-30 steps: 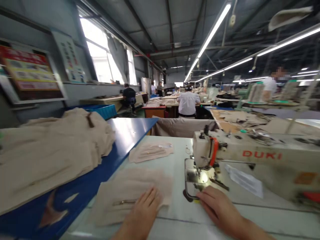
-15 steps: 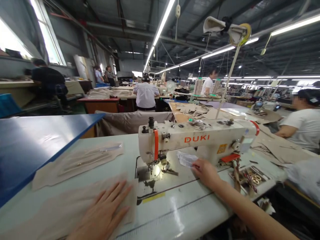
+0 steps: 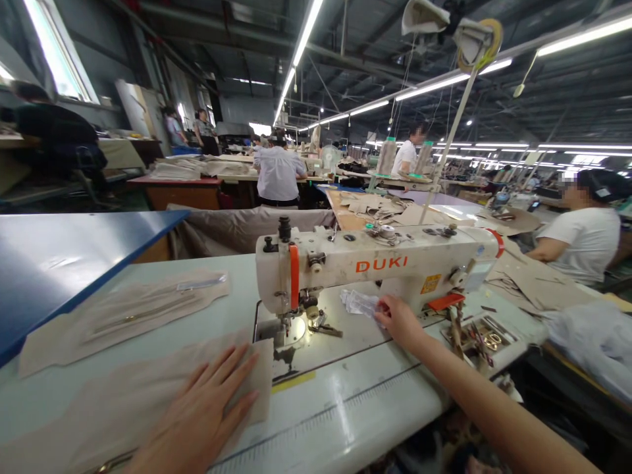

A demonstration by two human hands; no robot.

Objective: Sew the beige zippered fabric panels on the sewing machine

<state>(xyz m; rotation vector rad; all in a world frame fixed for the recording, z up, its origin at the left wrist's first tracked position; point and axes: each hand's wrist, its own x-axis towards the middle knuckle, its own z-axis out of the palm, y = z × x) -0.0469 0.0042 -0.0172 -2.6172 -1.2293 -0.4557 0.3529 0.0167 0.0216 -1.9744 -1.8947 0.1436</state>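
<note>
Steel-trussed ceiling (image 3: 247, 26), fluorescent tubes (image 3: 306, 39), bright windows (image 3: 56, 56) along left wall (image 3: 148, 85).

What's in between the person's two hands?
In the head view, the lit presser foot of the DUKI sewing machine sits between the left hand and the right hand, with a yellow strip on the table just below it.

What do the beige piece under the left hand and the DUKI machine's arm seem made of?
The beige piece looks like matte woven cloth, soft and flat; fibre unclear. The DUKI machine's arm looks like cream-painted metal, smooth with a faint sheen.
</note>
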